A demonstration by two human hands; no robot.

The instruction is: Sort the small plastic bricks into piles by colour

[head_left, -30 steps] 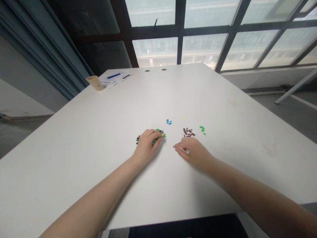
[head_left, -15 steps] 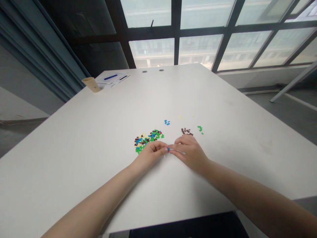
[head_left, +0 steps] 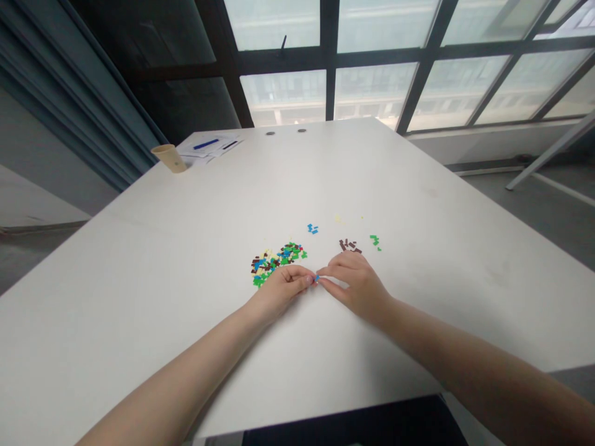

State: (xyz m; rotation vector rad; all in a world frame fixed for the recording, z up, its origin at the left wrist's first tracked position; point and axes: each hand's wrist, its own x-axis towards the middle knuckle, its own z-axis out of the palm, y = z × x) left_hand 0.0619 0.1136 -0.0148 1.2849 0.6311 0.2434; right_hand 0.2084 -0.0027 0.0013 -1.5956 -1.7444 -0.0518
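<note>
Between my two hands is a small blue piece (head_left: 317, 279), perhaps a tiny building brick; its exact shape is too small to make out. My left hand (head_left: 289, 284) pinches it from the left with thumb and forefinger. From the other side, the thumb and fingertips of my right hand (head_left: 356, 282) close on it too. Just beyond my left hand lies a mixed heap of small bricks (head_left: 279, 260) in green, blue, brown, yellow and a little red. A group of brown bricks (head_left: 348, 245) sits right beyond my right hand.
Several blue bricks (head_left: 313, 229), green bricks (head_left: 374, 240) and pale yellow bricks (head_left: 338, 218) lie in small groups on the white table (head_left: 260, 192). A paper cup (head_left: 170, 159) stands by the far left edge, near papers with a blue pen (head_left: 206, 144).
The fingers of my right hand have shifted slightly around the blue piece, which shows a little more. My left hand and the brick groups stay in place.
</note>
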